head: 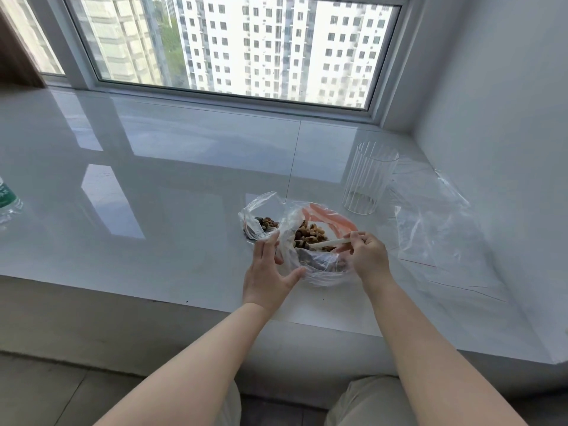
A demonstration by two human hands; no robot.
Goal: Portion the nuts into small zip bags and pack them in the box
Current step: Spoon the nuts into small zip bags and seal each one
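Right hand [367, 256] pinches the handle of a white spoon [330, 242], fingers curled round it; spoon tip sits in the nuts [310, 233]. Left hand [270, 272] has fingers straight, spread against the near-left side of the clear plastic bag [319, 269], thumb under its edge, nothing gripped.

The nuts lie in that open bag, mid-sill, between both hands. A small zip bag [261, 216] lies just left and behind it, touching, with a darker portion of nuts inside. Something orange-pink [329, 221] sits behind the nuts (through the crumpled plastic I can't tell whether it is a container rim or a lid).

Clear ribbed cylinder [370, 178] stands upright to the right rear, apart from the bag; whether it holds anything is hard to make out. Flat clear zip bags [436, 229] lie right of it, red seal lines visible, edges hard to trace against the sill.

Bottle with green label [7, 201] at the far left, cut off by the frame edge.

Surface: glossy white sill [169, 186], strong reflections. Window [233, 44] behind, white high-rises outside. White wall [507, 103] on the right. Knees in light trousers cut off at the bottom.
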